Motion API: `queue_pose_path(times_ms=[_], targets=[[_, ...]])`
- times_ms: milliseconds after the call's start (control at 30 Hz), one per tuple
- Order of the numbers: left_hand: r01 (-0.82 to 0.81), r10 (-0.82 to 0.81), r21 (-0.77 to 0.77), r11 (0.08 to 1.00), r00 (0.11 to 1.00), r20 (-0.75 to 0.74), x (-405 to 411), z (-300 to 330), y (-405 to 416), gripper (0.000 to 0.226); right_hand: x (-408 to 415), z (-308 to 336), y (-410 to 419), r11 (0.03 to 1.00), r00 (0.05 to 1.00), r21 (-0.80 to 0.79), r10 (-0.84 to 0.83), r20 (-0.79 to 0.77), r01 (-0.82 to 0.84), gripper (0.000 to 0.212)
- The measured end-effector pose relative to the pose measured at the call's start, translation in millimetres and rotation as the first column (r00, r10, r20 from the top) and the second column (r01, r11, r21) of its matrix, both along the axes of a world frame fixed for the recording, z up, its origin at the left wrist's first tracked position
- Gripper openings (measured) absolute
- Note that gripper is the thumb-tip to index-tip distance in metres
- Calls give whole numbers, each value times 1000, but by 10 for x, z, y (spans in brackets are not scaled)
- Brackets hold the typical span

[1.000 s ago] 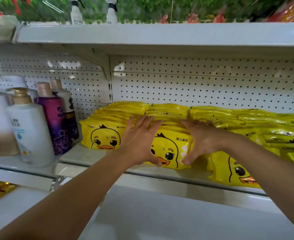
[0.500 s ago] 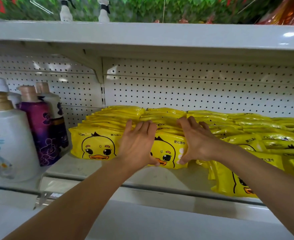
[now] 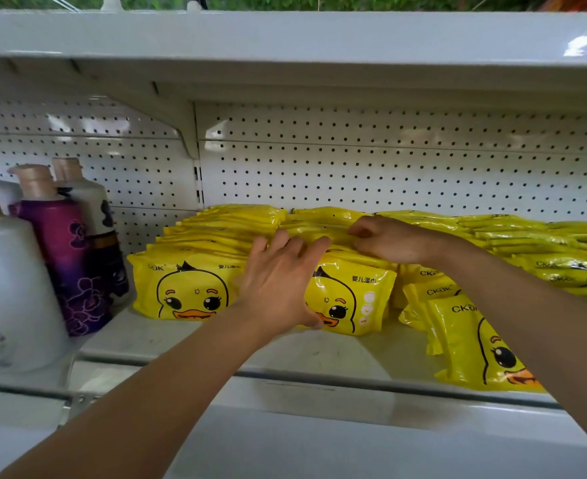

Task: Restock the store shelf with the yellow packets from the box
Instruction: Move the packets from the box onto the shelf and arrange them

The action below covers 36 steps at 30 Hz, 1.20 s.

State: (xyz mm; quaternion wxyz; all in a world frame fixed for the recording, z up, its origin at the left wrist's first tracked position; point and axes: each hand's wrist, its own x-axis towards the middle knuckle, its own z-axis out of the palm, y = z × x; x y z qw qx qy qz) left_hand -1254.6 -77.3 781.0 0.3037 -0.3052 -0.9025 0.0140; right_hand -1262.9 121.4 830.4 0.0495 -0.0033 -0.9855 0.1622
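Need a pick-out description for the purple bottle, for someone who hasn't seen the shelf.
Look at the white pegboard shelf, then at the cluster of bottles at its left end, beside the rows of yellow packets. The purple bottle stands between a big white pump bottle and a white-and-dark bottle. It is the only purple one, with flower prints and a tan cap.

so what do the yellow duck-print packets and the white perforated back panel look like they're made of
Yellow duck-print packets: likely thin glossy plastic film, judging by the bright glare streaks and soft wrinkles along the tops.

White perforated back panel: looks like painted sheet metal with a smooth, slightly satin finish; the regular punched holes and crisp folded seam suggest it, though this cannot be confirmed.
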Motion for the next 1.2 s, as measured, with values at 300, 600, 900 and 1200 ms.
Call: queue_pose_path(times_ms=[300, 600, 900, 1200], targets=[[-6, 6, 8, 1000, 1000, 2, -37, -8, 22, 107, -102, 89, 128, 997, 991, -68, -46, -123, 38, 32], [-1, 1, 7, 1000, 1000, 8, -69, 4, 42, 108, -315, 89, 129, 1000, 999, -2, -11, 33, 11, 30], [2, -2, 3, 1000, 1000, 16, -106, 24, 70, 108, -521, 92, 275, 992, 989, -91, -97, -107, 87, 26], [20, -20, 13, 1000, 1000, 0, -142, 5, 82, 107, -753, 240, 293, 996, 995, 16, -88, 41, 87, 51]])
